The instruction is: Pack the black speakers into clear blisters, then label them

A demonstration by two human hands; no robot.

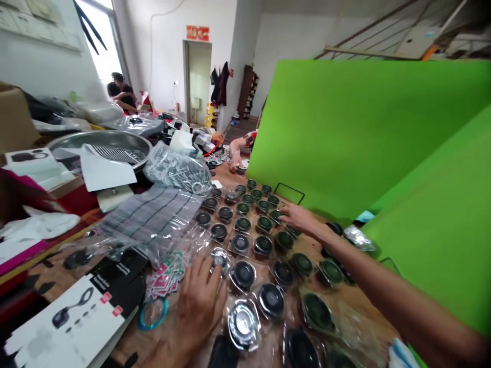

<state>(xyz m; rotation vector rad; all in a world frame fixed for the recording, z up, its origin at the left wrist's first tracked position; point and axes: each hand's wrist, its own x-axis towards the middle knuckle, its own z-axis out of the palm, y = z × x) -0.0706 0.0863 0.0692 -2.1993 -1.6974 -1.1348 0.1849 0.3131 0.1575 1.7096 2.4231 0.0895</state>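
Observation:
Several round black and green-capped parts in clear wrappers (264, 244) lie in rows on the wooden table (57, 278). My left hand (199, 301) rests flat near the front, its fingertips on a wrapped silver-faced part (219, 259). My right hand (297, 219) reaches far across the rows, fingers stretched out and touching a green-capped part (276, 215) beside the green board. Neither hand grips anything.
Big green boards (356, 133) stand along the right. A metal basin (102, 145), plastic bags (176, 168), a striped cloth (149, 212) and printed boxes (76, 319) crowd the left. Another person's hand (235, 162) works at the far end; a seated person (123, 94) is by the window.

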